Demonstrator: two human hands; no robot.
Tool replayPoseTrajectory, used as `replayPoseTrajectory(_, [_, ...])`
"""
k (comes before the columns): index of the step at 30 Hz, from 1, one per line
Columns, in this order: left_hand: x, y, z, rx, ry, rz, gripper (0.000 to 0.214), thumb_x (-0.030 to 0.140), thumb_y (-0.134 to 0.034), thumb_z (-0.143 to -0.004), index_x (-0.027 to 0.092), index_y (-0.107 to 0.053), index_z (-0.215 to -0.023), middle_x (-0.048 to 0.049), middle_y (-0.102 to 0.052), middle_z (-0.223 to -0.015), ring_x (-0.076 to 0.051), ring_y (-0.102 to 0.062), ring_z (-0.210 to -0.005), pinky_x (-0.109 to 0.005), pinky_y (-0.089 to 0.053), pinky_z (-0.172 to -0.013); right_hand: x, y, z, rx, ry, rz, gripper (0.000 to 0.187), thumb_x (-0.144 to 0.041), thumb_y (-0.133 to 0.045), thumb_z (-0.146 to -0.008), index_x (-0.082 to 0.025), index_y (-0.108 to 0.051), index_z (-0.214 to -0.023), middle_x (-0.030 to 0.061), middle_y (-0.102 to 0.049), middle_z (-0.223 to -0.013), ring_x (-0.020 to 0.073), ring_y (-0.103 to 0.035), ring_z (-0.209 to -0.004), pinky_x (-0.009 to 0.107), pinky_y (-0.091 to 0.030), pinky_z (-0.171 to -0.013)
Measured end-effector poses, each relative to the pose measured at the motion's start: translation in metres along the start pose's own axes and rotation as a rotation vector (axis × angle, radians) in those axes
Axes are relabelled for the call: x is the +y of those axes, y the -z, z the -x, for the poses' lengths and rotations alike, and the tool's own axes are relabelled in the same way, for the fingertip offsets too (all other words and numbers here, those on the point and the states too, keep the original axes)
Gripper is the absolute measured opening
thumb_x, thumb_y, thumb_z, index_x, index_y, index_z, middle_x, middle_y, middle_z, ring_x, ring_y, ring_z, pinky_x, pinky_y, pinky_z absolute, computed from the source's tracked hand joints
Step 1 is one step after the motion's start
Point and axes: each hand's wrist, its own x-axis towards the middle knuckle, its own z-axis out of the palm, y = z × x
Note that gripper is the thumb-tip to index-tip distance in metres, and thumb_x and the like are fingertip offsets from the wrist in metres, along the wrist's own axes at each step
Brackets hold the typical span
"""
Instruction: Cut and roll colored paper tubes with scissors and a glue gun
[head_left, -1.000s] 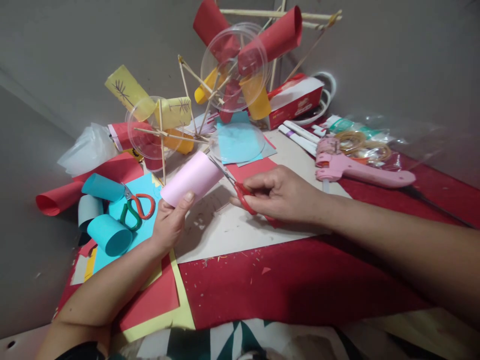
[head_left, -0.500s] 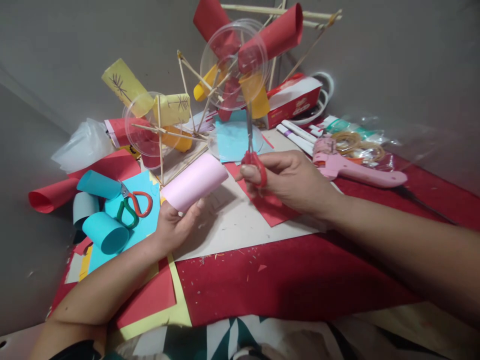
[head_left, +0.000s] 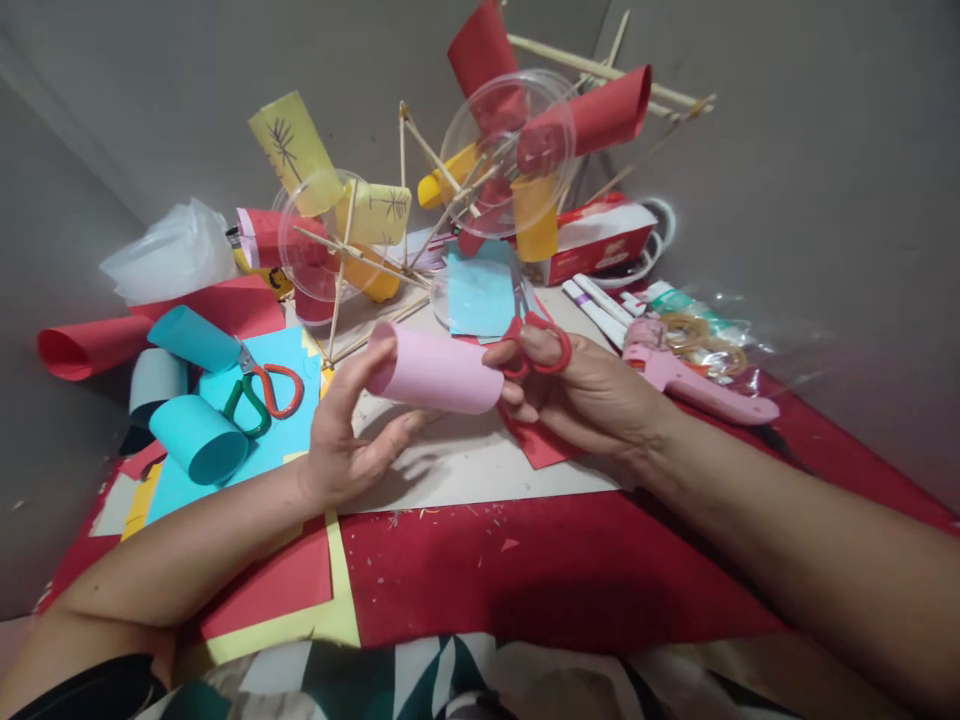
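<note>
A pink paper tube lies level between my hands, above the white board. My left hand has its fingers at the tube's left end, the tips partly hidden by the paper, and its thumb stands apart below. Red-handled scissors are in my right hand, with thumb and finger at the loops and the blades pointing away from me. The lower fingers of that same hand touch the tube's right end. Under it on the board lies a red paper piece.
Stick frames carry clear plastic discs with paper tubes at the back. At left are blue tubes and green-and-orange-handled scissors. To the right lie a pink glue gun, white markers, rubber bands and a red box.
The pink tube has moved right and turned level, and the fingers of my right hand now touch its end. My left thumb has come away from the tube. The scissors have shifted slightly right.
</note>
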Motion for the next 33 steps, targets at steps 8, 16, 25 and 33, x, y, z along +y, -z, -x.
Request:
replayPoseTrajectory(8, [-0.004,-0.005,-0.001,0.041,0.261,0.259,0.088,0.046,-0.076,-0.09,0.039,-0.025,-0.162,-0.0109,-0.044,-0.163,-0.03,-0.05,-0.147,-0.045,-0.051,-0.114,-0.004,0.002,-0.004,0.028,-0.029,-0.27,0.039,-0.042,-0.098,-0.061,-0.024,-0.067,-0.074,-0.0093,-0.071,-0.074,0.0074,-0.058,-0.053,0.018,-0.041,-0.043])
replayPoseTrajectory(16, [0.02,-0.007,-0.007,-0.094,0.669,0.578,0.088,0.048,-0.09,-0.072,0.022,-0.049,-0.146,-0.021,-0.06,-0.144,-0.036,-0.062,-0.132,-0.049,-0.058,-0.104,0.019,-0.007,0.005,-0.068,-0.244,-0.112,0.042,-0.054,-0.095,-0.062,-0.02,-0.076,-0.076,-0.003,-0.068,-0.066,0.0098,-0.063,-0.057,0.018,-0.05,-0.047])
replayPoseTrajectory(25, [0.01,-0.006,-0.011,-0.061,0.7,0.477,0.076,0.042,-0.092,-0.068,0.018,-0.057,-0.131,-0.0157,-0.07,-0.122,-0.034,-0.063,-0.124,-0.051,-0.054,-0.105,0.007,-0.002,0.0,-0.035,-0.004,0.269,0.055,-0.067,-0.086,-0.068,-0.016,-0.078,-0.088,0.007,-0.076,-0.072,0.0128,-0.068,-0.056,0.019,-0.052,-0.047])
replayPoseTrajectory(33, [0.003,-0.007,-0.009,-0.15,0.733,0.453,0.064,0.041,-0.09,-0.07,0.017,-0.059,-0.12,-0.0169,-0.07,-0.124,-0.035,-0.065,-0.124,-0.055,-0.052,-0.108,-0.001,0.005,-0.002,0.084,0.033,0.501,0.067,-0.074,-0.082,-0.069,-0.014,-0.076,-0.097,0.0054,-0.073,-0.065,0.011,-0.06,-0.045,0.023,-0.049,-0.045])
